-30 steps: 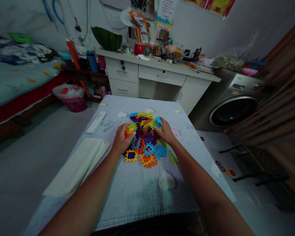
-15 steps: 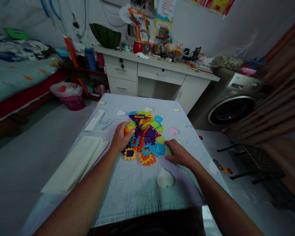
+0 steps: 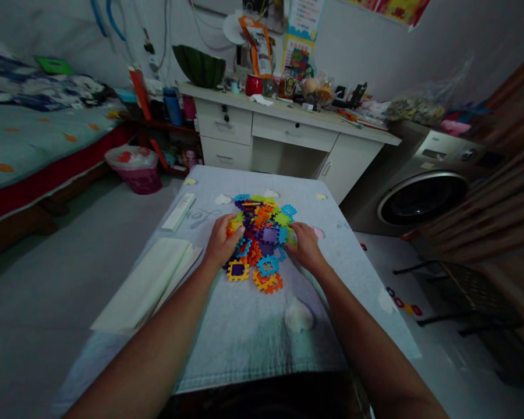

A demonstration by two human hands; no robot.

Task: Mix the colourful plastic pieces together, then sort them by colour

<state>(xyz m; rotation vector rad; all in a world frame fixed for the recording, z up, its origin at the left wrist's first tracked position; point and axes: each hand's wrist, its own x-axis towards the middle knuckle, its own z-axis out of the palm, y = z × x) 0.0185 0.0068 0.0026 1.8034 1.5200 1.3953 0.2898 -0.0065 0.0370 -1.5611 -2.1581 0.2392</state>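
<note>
A heap of colourful square interlocking plastic tiles (image 3: 262, 233) lies in the middle of a small table covered with a pale blue cloth (image 3: 244, 331). My left hand (image 3: 220, 244) rests against the heap's left side, fingers curled over the tiles. On the right side my right hand (image 3: 303, 247) presses against the heap, its fingers bent onto the tiles. A yellow tile (image 3: 237, 270) and an orange tile (image 3: 268, 282) lie flat at the heap's near edge.
A folded white sheet (image 3: 151, 285) and a long white box (image 3: 179, 212) lie on the table's left. A white desk (image 3: 288, 137) stands behind, a washing machine (image 3: 419, 192) at right, a bed (image 3: 35, 145) at left, a pink bin (image 3: 135, 169) on the floor. Loose tiles (image 3: 402, 299) lie on the floor.
My right hand went from the heap's right side to the near right edge, then came back against the heap, pushing tiles inward. The left hand stayed at the heap's left side.
</note>
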